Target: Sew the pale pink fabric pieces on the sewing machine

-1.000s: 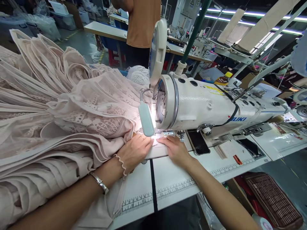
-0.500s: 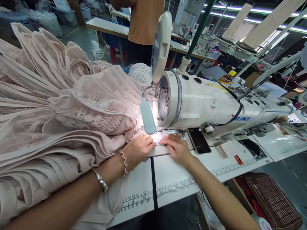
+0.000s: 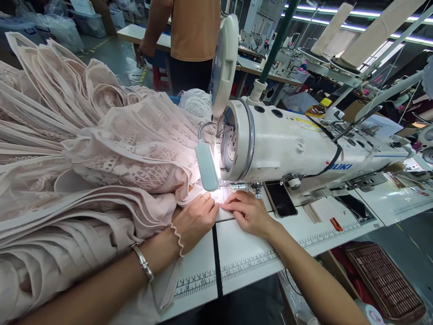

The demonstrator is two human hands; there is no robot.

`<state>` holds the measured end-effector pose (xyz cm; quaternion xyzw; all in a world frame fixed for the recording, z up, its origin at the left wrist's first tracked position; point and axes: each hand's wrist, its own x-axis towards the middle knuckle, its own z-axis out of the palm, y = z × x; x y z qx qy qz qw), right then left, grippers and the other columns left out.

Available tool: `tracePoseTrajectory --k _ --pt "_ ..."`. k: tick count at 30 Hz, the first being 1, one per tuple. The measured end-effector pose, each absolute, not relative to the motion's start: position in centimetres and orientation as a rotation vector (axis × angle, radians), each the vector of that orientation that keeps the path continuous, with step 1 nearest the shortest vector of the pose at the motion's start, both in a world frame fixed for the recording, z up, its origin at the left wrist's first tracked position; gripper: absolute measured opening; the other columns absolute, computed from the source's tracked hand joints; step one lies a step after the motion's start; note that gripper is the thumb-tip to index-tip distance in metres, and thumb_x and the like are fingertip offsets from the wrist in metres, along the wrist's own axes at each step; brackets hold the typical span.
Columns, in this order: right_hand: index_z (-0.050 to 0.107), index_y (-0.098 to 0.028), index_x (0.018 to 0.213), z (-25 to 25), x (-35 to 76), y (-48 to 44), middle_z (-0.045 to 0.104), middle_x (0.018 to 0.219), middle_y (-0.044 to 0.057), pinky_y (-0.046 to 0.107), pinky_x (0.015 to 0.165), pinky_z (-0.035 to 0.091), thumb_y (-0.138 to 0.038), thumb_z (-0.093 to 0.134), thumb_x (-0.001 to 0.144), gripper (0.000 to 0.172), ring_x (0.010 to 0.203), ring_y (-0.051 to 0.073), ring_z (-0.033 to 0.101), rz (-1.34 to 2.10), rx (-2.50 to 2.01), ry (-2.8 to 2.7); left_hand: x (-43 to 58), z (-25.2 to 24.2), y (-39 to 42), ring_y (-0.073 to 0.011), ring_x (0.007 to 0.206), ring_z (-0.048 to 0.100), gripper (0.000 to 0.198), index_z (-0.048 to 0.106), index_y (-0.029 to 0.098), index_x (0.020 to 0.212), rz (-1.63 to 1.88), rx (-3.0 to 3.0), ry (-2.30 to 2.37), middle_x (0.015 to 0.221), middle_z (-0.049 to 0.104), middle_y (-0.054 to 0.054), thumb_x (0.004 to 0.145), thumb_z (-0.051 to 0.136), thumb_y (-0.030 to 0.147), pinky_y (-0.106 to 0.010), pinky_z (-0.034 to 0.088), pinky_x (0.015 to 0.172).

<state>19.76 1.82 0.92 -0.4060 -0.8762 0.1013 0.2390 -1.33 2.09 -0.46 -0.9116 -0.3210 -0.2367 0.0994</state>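
My left hand (image 3: pixel 197 217) lies on a small piece of pale pink fabric (image 3: pixel 221 198) just in front of the needle of the white sewing machine (image 3: pixel 297 146). Its fingers are pressed together on the cloth. My right hand (image 3: pixel 246 212) rests beside it, fingertips pinching the same fabric edge under the bright lamp (image 3: pixel 206 167). A big heap of pink lace garments (image 3: pixel 88 153) fills the table to the left, touching my left wrist.
A black phone (image 3: pixel 279 200) lies under the machine arm. The white table (image 3: pixel 243 257) carries printed rulers along its front edge. A person in an orange shirt (image 3: pixel 194 31) stands behind at another table. A brown mat (image 3: pixel 385 282) lies low on the right.
Both hands have drawn slightly back toward me from the needle, staying together on the fabric. The person behind has shifted left, an arm now showing.
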Motion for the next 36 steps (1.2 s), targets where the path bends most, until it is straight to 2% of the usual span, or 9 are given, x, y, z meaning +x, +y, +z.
tracePoseTrajectory --k 2,5,7,10,18,22,26,31,36 --pt "0.073 -0.024 0.094 1.1 19.7 1.8 0.07 0.092 0.001 0.026 0.076 0.049 -0.006 0.043 0.083 0.036 0.084 0.014 0.062 0.247 -1.089 -2.443 -1.8 -0.6 2.3 -0.0196 0.081 0.056 0.025 0.062 0.014 0.088 -0.755 -2.752 -0.977 0.084 0.062 -0.007 0.093 0.039 0.006 -0.032 0.047 0.073" --pt "0.073 -0.024 0.093 1.0 19.7 1.7 0.069 0.09 0.003 0.028 0.078 0.05 -0.005 0.043 0.085 0.036 0.087 0.015 0.06 0.219 -1.049 -2.472 -2.6 -0.9 2.7 -0.0223 0.098 0.059 0.025 0.06 0.014 0.101 -0.756 -2.789 -0.959 0.11 0.064 -0.011 0.092 0.038 0.006 -0.037 0.048 0.085" --pt "0.073 -0.024 0.094 0.7 19.9 1.8 0.069 0.095 0.004 0.029 0.078 0.051 -0.005 0.043 0.085 0.037 0.089 0.016 0.06 0.183 -1.043 -2.476 -2.9 -1.0 2.8 -0.0241 0.108 0.059 0.032 0.057 0.013 0.11 -0.691 -2.792 -0.929 0.121 0.062 -0.013 0.088 0.037 0.002 -0.04 0.047 0.091" --pt "0.073 -0.026 0.098 0.2 20.1 1.8 0.069 0.107 0.003 0.03 0.081 0.052 -0.003 0.042 0.086 0.041 0.096 0.016 0.061 0.099 -1.065 -2.48 -3.1 -1.1 2.9 -0.0249 0.114 0.058 0.041 0.053 0.012 0.118 -0.591 -2.807 -0.935 0.126 0.061 -0.014 0.083 0.038 -0.003 -0.041 0.045 0.096" --pt "0.071 -0.024 0.105 0.0 20.2 1.8 0.072 0.108 0.003 0.032 0.089 0.052 -0.001 0.043 0.085 0.042 0.104 0.016 0.061 0.049 -1.03 -2.492 -3.1 -1.1 3.5 -0.0243 0.119 0.056 0.056 0.051 0.014 0.122 -0.44 -2.901 -1.017 0.13 0.059 -0.013 0.073 0.034 -0.008 -0.043 0.041 0.103" --pt "0.07 -0.022 0.107 0.3 20.0 1.8 0.072 0.11 0.003 0.033 0.09 0.05 0.002 0.043 0.082 0.043 0.105 0.017 0.062 0.037 -1.059 -2.499 -2.9 -0.7 3.8 -0.0243 0.119 0.056 0.046 0.052 0.015 0.12 -0.423 -2.955 -1.055 0.125 0.061 -0.013 0.083 0.03 -0.004 -0.044 0.038 0.105" --pt "0.068 -0.023 0.112 0.6 19.5 1.8 0.07 0.117 0.003 0.034 0.09 0.049 0.001 0.042 0.083 0.045 0.108 0.017 0.062 0.055 -1.191 -2.528 -2.5 -0.2 4.1 -0.0254 0.116 0.056 0.031 0.054 0.015 0.116 -0.447 -2.97 -1.111 0.122 0.061 -0.013 0.094 0.033 0.007 -0.045 0.039 0.104" --pt "0.065 -0.023 0.119 0.8 19.0 1.8 0.064 0.129 0.002 0.037 0.095 0.047 0.0 0.039 0.083 0.05 0.114 0.019 0.06 0.105 -1.337 -2.55 -2.1 -0.1 4.4 -0.026 0.108 0.058 0.024 0.056 0.016 0.108 -0.407 -2.982 -1.247 0.117 0.06 -0.011 0.091 0.041 0.008 -0.043 0.043 0.097" --pt "0.06 -0.023 0.128 1.0 18.7 2.1 0.059 0.136 0.003 0.043 0.102 0.043 -0.001 0.038 0.082 0.055 0.117 0.023 0.057 0.148 -1.494 -2.63 -2.0 -0.5 4.8 -0.0267 0.111 0.056 0.018 0.055 0.018 0.103 -0.502 -2.953 -1.277 0.118 0.058 -0.01 0.091 0.044 0.011 -0.039 0.045 0.092"
